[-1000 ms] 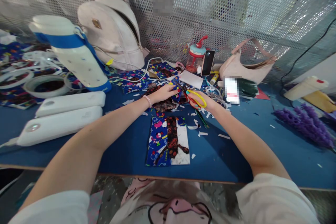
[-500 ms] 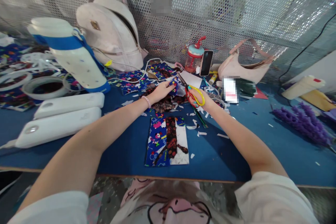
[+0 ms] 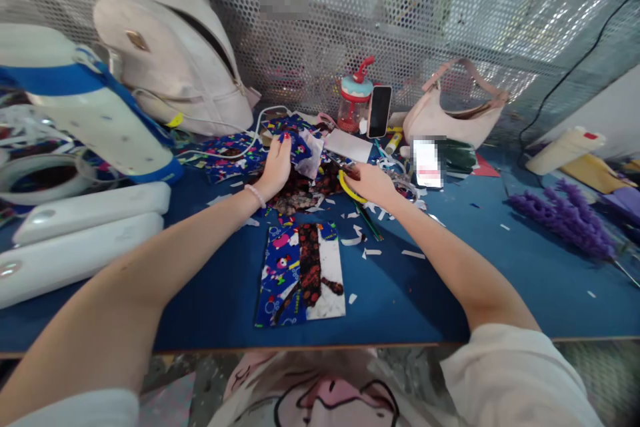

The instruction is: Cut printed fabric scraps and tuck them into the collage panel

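Above a pile of scraps, my left hand [image 3: 277, 167] is closed on a blue patterned fabric piece [image 3: 302, 149] whose pale underside partly shows. My right hand [image 3: 373, 183], back upward, grips scissors [image 3: 349, 190] with a yellow handle. Their blades point left toward the fabric, low over the scraps; whether they touch it I cannot tell. Dark floral fabric scraps [image 3: 295, 199] lie beneath both hands. Nearer me, flat on the blue table [image 3: 395, 300], is a square panel [image 3: 305, 280] covered with blue cartoon fabric, a dark floral strip and a bare white area.
At left stand a white-and-blue bottle [image 3: 100, 113], a backpack [image 3: 175, 60] and two white devices [image 3: 95, 210]. Behind are a lidded cup [image 3: 355, 103], a phone [image 3: 379, 112] and a pink handbag [image 3: 450, 113]. Purple artificial flowers [image 3: 565, 220] lie right. Paper bits scatter mid-table.
The view has swung right. My right hand has turned back upward with the scissors, and their blades now point more to the left. My left hand has tilted the fabric, showing its pale side.
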`<state>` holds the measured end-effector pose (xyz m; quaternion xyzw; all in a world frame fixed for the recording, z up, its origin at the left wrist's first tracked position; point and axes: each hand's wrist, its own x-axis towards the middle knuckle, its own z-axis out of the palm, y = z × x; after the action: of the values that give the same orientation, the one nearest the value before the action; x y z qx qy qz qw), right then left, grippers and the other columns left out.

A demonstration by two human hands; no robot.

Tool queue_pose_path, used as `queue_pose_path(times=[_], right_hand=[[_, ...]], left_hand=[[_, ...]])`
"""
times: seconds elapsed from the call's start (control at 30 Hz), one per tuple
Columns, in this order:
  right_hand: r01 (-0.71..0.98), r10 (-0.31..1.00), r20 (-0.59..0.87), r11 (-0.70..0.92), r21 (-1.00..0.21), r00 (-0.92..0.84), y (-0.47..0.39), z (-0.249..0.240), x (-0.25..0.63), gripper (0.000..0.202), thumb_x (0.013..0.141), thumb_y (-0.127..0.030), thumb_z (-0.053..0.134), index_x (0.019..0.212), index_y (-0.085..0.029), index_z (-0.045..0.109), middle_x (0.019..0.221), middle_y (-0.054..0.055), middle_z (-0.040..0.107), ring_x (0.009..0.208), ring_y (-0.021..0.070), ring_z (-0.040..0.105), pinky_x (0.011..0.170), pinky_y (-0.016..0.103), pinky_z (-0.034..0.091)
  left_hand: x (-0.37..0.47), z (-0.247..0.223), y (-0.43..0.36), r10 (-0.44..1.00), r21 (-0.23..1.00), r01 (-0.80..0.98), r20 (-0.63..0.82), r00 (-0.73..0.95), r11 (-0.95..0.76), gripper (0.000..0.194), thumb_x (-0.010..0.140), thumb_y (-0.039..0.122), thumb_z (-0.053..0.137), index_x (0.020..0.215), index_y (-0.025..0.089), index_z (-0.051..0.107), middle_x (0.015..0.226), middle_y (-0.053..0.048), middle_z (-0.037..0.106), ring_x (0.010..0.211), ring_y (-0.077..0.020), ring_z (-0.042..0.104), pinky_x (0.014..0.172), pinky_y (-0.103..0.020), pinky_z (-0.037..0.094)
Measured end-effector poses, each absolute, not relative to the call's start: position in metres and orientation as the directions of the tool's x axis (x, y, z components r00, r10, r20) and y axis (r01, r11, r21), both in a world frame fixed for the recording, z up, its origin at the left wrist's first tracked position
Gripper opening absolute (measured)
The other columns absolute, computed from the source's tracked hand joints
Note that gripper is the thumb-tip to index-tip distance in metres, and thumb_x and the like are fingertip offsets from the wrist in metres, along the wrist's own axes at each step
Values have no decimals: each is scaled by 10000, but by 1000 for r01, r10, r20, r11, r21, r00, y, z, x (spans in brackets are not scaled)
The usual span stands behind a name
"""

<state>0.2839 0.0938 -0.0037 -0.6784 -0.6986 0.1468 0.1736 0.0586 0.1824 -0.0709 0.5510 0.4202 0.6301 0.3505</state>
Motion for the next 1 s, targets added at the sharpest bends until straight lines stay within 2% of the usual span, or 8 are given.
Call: queue_pose_path(times=[0.13, 0.27, 0.37, 0.43, 0.57, 0.67, 0.8, 1.0], right_hand=[[953, 999, 45, -4, -304, 19, 95, -5, 287, 295, 874, -434, 621, 947, -152, 670, 988, 183, 724, 982, 344, 685, 840, 418, 495], [955, 996, 89, 40, -293, -15, 97, -8, 293, 271, 882, -349, 617, 1051, -140, 651, 1017, 189, 705, 979, 335, 666, 844, 426, 495], [927, 978, 189, 154, -342, -93, 95, -6, 292, 194, 883, -247, 583, 1039, -143, 634, 1148, 205, 658, 1103, 339, 606, 904, 425, 468], [884, 954, 257, 249, -396, -154, 93, -5, 289, 171, 895, -212, 545, 1040, -159, 619, 1176, 174, 645, 1130, 307, 582, 932, 399, 449], [755, 919, 324, 375, -538, -225, 92, -6, 281, 185, 954, -264, 478, 1084, -183, 582, 1021, 79, 671, 943, 212, 618, 850, 321, 453], [667, 912, 329, 404, -625, -244, 93, -10, 277, 140, 923, -285, 525, 1017, -194, 576, 895, 32, 664, 815, 181, 610, 776, 296, 450], [579, 918, 305, 396, -713, -252, 99, -16, 279, 26, 846, -209, 538, 823, -214, 529, 732, -16, 609, 700, 155, 577, 743, 288, 455], [484, 923, 298, 382, -787, -244, 106, -20, 282, 81, 857, -289, 539, 882, -222, 502, 815, -10, 605, 750, 148, 580, 735, 280, 466]], left_hand=[[57, -64, 176, 889, 885, 158, 453, -73, -438, 433, 949, 629, 536, 823, 215, 544, 817, -9, 606, 883, -186, 604, 918, -329, 520], [60, -54, 167, 876, 839, 262, 478, 66, -477, 408, 894, 613, 601, 879, 205, 576, 815, -12, 643, 825, -186, 616, 872, -324, 529], [60, -47, 163, 865, 803, 325, 482, 137, -499, 360, 871, 564, 631, 874, 206, 591, 837, -13, 666, 828, -184, 615, 860, -304, 526], [60, -43, 160, 861, 785, 356, 479, 170, -507, 338, 874, 536, 623, 907, 200, 609, 892, -20, 687, 865, -188, 622, 863, -291, 523], [66, -38, 149, 858, 760, 399, 461, 226, -513, 337, 873, 485, 619, 993, 171, 651, 968, -38, 708, 899, -194, 630, 857, -268, 517], [74, -34, 138, 848, 744, 406, 455, 273, -530, 357, 876, 455, 617, 1066, 159, 676, 1040, -43, 721, 944, -197, 636, 899, -268, 513], [79, -31, 129, 838, 733, 408, 448, 311, -544, 327, 855, 404, 639, 1065, 161, 700, 1100, -49, 730, 993, -207, 645, 961, -294, 505], [75, -33, 136, 851, 757, 394, 427, 305, -521, 270, 845, 316, 615, 1059, 171, 691, 1033, -35, 742, 903, -192, 659, 929, -311, 526]])
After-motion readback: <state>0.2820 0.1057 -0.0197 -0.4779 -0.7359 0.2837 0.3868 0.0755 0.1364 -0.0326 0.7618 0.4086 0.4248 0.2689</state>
